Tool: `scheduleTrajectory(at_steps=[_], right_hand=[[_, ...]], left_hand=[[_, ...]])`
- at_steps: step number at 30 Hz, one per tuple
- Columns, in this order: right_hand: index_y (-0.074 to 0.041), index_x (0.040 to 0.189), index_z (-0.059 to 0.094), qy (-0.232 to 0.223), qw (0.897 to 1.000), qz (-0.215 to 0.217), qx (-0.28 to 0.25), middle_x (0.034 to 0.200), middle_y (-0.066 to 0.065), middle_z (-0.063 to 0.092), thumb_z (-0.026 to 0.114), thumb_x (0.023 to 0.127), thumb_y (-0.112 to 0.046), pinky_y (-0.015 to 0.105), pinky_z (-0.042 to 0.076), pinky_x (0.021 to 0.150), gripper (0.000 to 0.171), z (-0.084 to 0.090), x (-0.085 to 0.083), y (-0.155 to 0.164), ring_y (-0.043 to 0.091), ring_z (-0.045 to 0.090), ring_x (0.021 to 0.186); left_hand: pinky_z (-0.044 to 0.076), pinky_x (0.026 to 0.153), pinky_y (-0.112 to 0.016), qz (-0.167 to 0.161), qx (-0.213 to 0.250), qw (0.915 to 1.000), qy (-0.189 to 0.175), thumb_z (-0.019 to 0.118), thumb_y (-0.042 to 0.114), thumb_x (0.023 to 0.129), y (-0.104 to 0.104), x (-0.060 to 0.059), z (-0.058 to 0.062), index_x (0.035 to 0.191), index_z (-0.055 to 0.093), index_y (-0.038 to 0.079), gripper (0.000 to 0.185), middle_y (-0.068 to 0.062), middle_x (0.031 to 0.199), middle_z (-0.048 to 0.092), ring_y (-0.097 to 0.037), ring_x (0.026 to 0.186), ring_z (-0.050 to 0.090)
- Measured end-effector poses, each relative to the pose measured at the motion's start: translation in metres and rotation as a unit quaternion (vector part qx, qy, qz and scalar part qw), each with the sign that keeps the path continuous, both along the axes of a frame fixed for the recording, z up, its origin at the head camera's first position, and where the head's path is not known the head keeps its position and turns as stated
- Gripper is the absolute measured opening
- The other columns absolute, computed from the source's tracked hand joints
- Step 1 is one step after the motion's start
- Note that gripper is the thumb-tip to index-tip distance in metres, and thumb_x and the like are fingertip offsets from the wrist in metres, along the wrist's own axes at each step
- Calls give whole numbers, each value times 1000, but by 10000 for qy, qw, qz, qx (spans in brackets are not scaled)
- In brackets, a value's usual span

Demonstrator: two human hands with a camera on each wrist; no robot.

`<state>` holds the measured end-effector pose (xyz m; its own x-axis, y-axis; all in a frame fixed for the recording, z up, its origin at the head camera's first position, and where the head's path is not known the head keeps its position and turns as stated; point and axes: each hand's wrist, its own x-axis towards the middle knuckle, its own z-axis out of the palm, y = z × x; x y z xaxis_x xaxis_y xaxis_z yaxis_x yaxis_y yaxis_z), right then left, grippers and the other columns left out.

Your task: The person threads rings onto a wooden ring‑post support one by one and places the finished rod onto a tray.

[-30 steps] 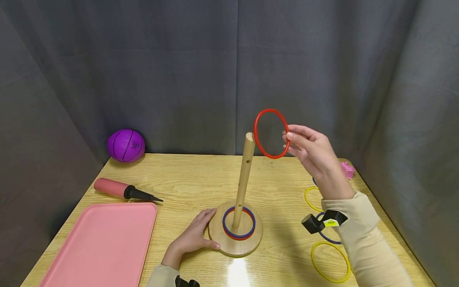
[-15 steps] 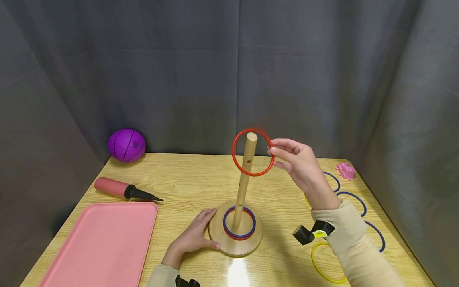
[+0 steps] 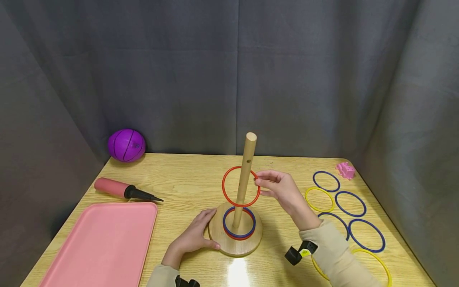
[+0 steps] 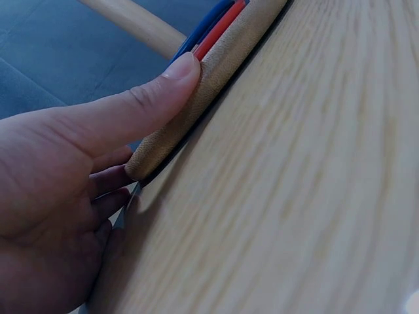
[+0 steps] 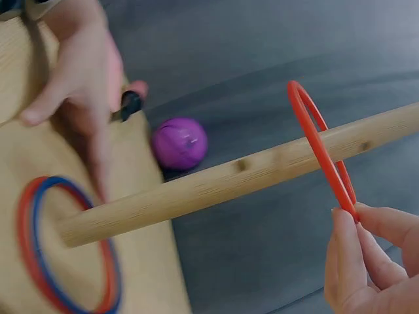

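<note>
A wooden post (image 3: 247, 159) rises from a round wooden base (image 3: 234, 249). My left hand (image 3: 195, 237) grips the base's left edge. In the left wrist view its thumb (image 4: 163, 91) presses the rim, with the other fingers partly hidden behind. Pinched between my right hand's (image 3: 281, 191) thumb and fingers is a red ring (image 3: 223, 185), which encircles the post partway down. The right wrist view also shows this red ring (image 5: 321, 154) around the post, tilted. At the post's foot, a blue ring (image 3: 254, 223) lies over another red ring (image 5: 26, 242).
Several blue rings (image 3: 384, 241) and yellow rings (image 3: 306, 195) lie at the right, some behind my right forearm. Beyond them sits a small pink toy (image 3: 346, 170). On the left are a purple ball (image 3: 126, 145), a hand pump (image 3: 111, 187) and a pink tray (image 3: 100, 243).
My right hand has brought the red ring leftward over the post's top and lowered it partway down. The left hand has stayed on the base.
</note>
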<state>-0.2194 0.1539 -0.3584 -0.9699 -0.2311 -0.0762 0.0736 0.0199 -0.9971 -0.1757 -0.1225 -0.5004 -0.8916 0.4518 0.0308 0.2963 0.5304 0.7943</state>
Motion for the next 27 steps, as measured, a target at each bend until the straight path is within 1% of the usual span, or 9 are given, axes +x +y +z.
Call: scheduleTrajectory(at_steps=[3,6,10,12,14,18,22,27], right_hand=[[3,112,65,-43,9998,40,187,87,-9,67,63,91,-3,25,59,73,22,-21,-2,-3,3,66,85],[9,114,63,-79,9992,85,394,87,-8,68,64,90,-2,30,59,75,26,-40,-2,-5,4,66,85],[13,114,62,-107,9976,170,659,87,-6,69,64,90,-2,36,60,78,29,-63,-2,-7,6,65,83],[14,113,62,-114,9969,174,760,87,-3,69,64,90,0,36,60,76,28,-72,-2,-8,6,65,81],[15,113,62,-108,9958,197,891,86,-1,70,63,90,1,33,60,73,27,-81,-2,-9,8,66,81],[15,109,64,-86,9927,177,1189,82,1,69,65,88,2,26,59,65,24,-93,-2,-9,7,65,72],[15,106,65,-31,9892,215,1451,79,1,68,65,88,3,26,59,61,22,-101,-2,-9,5,62,63],[15,105,65,20,9882,164,1526,82,7,71,65,87,4,28,59,62,21,-106,-1,-10,5,63,66]], left_hand=[[25,113,-62,-5,40,10000,-15,88,32,67,0,0,1,152,28,1,108,-17,150,35,-41,142,28],[25,113,-62,5,10,10000,-42,88,32,67,0,1,1,152,29,3,108,-16,151,35,-40,142,27],[25,114,-61,26,-26,10000,-48,88,33,67,0,1,1,152,29,5,108,-14,151,35,-39,143,26],[25,114,-61,45,-21,10000,-25,88,32,66,0,1,1,152,29,5,108,-14,151,35,-39,143,27],[25,114,-62,42,-14,10000,5,89,32,66,0,1,1,152,29,4,108,-15,151,35,-40,143,27],[25,114,-62,42,-41,10000,31,88,33,67,0,2,1,152,29,2,108,-16,151,34,-41,142,27],[24,114,-63,37,-70,10000,-1,88,33,67,0,2,1,152,27,2,108,-16,153,33,-41,143,25],[24,113,-63,23,-59,10000,22,88,31,67,0,1,1,152,27,1,109,-17,153,32,-42,143,26]])
